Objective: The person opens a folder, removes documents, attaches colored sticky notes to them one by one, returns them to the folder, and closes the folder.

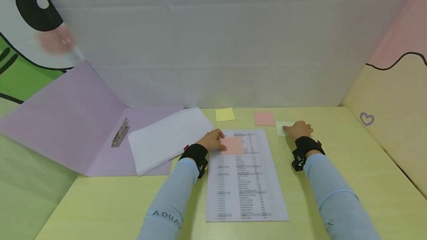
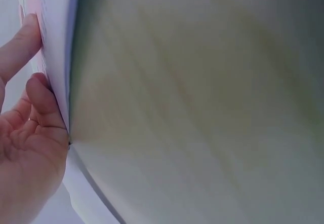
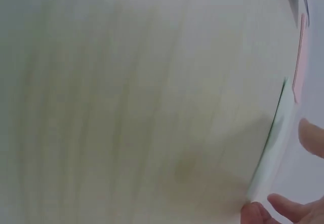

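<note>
A stack of printed sheets [image 1: 247,192] lies on the table, with a pink sticky note [image 1: 234,146] near its top. My left hand [image 1: 211,140] rests at the stack's upper left, its thumb touching the note's left edge. In the left wrist view, fingers [image 2: 43,102] lie against the sheets' edge. At the back right, my right hand [image 1: 299,130] is over a pale green sticky note pad [image 1: 281,129], touching it and partly hiding it. The right wrist view shows the thumb [image 3: 311,138] apart from the pad and fingertips at its near corner.
A pink pad [image 1: 264,119] and a yellow pad [image 1: 225,114] lie along the back wall. To the left an open purple folder [image 1: 106,155] with a metal clip [image 1: 120,133] leans against the side wall. White paper [image 1: 170,136] partly covers the folder.
</note>
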`<state>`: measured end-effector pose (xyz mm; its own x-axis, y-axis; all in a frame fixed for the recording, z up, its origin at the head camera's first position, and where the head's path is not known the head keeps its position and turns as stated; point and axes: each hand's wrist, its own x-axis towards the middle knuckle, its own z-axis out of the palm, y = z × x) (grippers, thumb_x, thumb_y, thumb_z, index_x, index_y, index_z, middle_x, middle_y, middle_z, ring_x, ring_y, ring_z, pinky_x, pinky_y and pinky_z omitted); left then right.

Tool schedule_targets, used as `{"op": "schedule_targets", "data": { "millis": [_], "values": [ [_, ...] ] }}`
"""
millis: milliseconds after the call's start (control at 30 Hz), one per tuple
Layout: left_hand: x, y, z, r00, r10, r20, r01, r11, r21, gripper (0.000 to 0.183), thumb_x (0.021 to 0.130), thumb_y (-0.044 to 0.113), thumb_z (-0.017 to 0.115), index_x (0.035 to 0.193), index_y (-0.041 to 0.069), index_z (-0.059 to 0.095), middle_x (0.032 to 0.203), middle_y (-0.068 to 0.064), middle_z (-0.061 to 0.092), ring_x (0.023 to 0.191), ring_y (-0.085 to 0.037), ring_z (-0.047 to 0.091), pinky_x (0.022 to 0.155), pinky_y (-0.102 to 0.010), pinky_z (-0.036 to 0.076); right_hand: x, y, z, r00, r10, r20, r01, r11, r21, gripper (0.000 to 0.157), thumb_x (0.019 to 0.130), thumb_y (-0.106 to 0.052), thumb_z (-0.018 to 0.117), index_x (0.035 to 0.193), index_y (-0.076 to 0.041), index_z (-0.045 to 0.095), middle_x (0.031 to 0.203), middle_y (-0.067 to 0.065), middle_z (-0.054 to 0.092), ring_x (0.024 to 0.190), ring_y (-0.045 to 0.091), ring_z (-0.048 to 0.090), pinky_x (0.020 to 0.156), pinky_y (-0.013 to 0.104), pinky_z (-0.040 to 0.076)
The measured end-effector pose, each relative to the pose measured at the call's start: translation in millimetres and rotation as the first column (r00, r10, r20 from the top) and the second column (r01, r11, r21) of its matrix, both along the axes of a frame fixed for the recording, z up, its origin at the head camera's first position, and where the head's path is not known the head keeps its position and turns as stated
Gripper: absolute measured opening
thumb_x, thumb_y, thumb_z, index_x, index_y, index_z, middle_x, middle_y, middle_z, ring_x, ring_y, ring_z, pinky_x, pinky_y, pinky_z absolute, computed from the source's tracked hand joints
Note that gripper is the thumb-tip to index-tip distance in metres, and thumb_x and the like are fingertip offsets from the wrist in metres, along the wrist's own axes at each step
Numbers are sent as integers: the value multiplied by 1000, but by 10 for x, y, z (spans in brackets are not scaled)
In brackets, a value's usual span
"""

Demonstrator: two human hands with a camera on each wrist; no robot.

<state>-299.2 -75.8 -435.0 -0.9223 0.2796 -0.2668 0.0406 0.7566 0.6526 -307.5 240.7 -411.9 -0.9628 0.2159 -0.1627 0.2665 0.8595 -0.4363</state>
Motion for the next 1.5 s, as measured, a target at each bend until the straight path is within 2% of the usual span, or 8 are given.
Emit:
{"op": "schedule_targets", "data": {
  "millis": [367, 600, 1000, 1100, 1200, 1300, 1433, 1500],
  "values": [
    [-5, 44, 1, 1000, 6, -10, -6, 1000, 29, 41, 76, 17, 75, 108, 8, 50, 84, -4, 43, 75, -18, 43, 68, -28, 33, -283, 144, -344, 987, -33, 160, 37, 999, -23, 104, 71, -56, 66, 130, 19, 26, 126, 40, 31, 116, 53, 28, 96, 59, 24],
    [0, -15, 36, 1000, 11, -15, -11, 1000, 19, 43, 77, 18, 74, 111, 7, 50, 86, -6, 45, 75, -19, 44, 68, -28, 34, -173, 52, -191, 986, -71, 148, 93, 985, -148, 112, 73, -50, 69, 135, 18, 5, 133, 44, 17, 122, 56, 19, 100, 60, 23],
    [0, -36, 6, 1000, -1, 1, 1, 1000, 13, 42, 78, 20, 73, 113, 8, 51, 91, -7, 49, 78, -19, 45, 71, -29, 36, 47, 125, -162, 999, -20, -37, 11, 973, -230, 59, 92, -24, 49, 130, 18, 34, 128, 39, 39, 110, 50, 45, 91, 53, 40],
    [-28, -63, 15, 1000, -6, -6, 6, 1000, 7, 41, 79, 20, 72, 113, 8, 53, 99, -9, 52, 84, -20, 46, 75, -31, 39, 67, 171, -173, 999, 8, -33, -19, 933, -360, 55, 95, -22, 43, 135, 14, 30, 132, 38, 36, 88, 32, 61, 83, 40, 47],
    [-36, -105, 25, 1000, -26, -6, 26, 1000, -3, 39, 81, 20, 69, 114, 7, 54, 105, -11, 54, 87, -20, 49, 79, -32, 41, 134, 159, -147, 1000, 22, 3, -17, 837, -548, 55, 97, -20, 40, 140, 10, 22, 139, 35, 28, 64, 10, 59, 70, 25, 48],
    [-17, -127, 43, 999, -47, -27, 48, 999, 15, 33, 86, 19, 62, 115, 5, 55, 107, -11, 56, 89, -20, 51, 78, -31, 43, 252, 102, -73, 998, 52, 30, -19, 735, -678, 60, 98, -20, 39, 143, 8, 10, 146, 31, 15, 74, 5, 54, 73, 19, 49],
    [72, -98, 121, 998, -51, -23, 55, 974, 221, 33, 91, 17, 54, 121, 1, 53, 109, -14, 57, 94, -23, 57, 82, -31, 47, 418, -45, 35, 997, 82, 9, -50, 687, -725, 52, 98, -24, 42, 136, 9, 30, 126, 22, 44, 88, 8, 52, 81, 21, 49],
    [146, -76, 166, 998, -54, 45, 31, 916, 400, 35, 93, 15, 52, 125, -1, 50, 114, -16, 56, 100, -24, 58, 87, -32, 47, 498, -143, 84, 996, 90, 4, -58, 672, -738, 44, 97, -26, 45, 125, 8, 42, 106, 11, 51, 86, 9, 54, 84, 24, 49]
  ]
}}
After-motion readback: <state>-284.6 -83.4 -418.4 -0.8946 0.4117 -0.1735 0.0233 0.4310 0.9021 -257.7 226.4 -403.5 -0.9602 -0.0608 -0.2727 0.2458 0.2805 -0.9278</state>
